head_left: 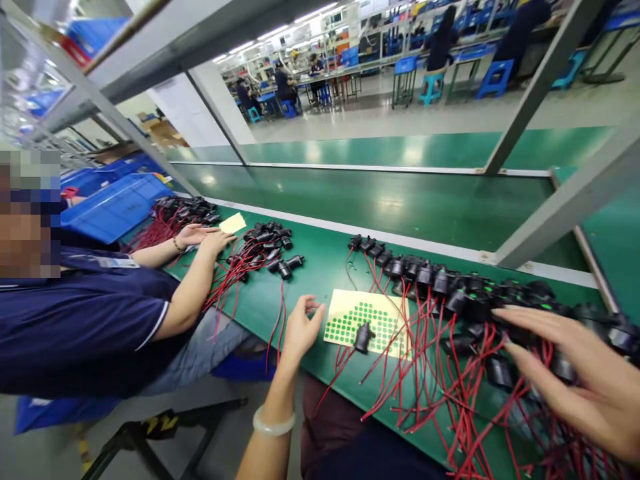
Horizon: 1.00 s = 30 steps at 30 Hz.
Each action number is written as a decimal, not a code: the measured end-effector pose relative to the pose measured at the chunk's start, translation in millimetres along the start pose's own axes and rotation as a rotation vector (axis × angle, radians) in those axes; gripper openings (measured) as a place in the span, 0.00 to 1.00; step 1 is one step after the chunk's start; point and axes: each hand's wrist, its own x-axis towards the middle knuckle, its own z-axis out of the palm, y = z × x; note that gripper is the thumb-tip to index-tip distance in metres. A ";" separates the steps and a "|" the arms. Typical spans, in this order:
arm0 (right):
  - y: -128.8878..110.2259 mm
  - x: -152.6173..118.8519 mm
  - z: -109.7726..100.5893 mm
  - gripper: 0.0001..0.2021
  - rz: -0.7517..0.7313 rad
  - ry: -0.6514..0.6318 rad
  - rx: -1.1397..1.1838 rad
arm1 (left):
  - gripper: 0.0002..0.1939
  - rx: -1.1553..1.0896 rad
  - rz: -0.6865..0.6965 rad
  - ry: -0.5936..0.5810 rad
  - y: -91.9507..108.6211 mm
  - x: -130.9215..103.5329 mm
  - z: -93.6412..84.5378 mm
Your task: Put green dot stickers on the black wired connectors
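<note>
Black fitting (363,339): 1, on 1 sticker sheet (344,305); left hand (301,331), right hand (575,377): each grip unclenched.

Pale floor (325,125), blue stools (500,69), white pillar (176,112), strip lights (316,13)

Noted: at left, a co-worker (95,347) near a blue bin (113,212); beyond the grey metal post (543,80) at right, a turquoise stool (431,85), a blue stool (495,77) and a blue crate (405,65), with a white pillar (175,110), distant seated workers (285,83) and lit strip lights (316,13) farther left.
</note>
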 end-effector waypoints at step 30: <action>-83.9 58.8 203.3 0.05 -0.313 -0.376 0.133 | 0.09 -0.294 -0.035 -0.282 -6.3 -33.2 15.4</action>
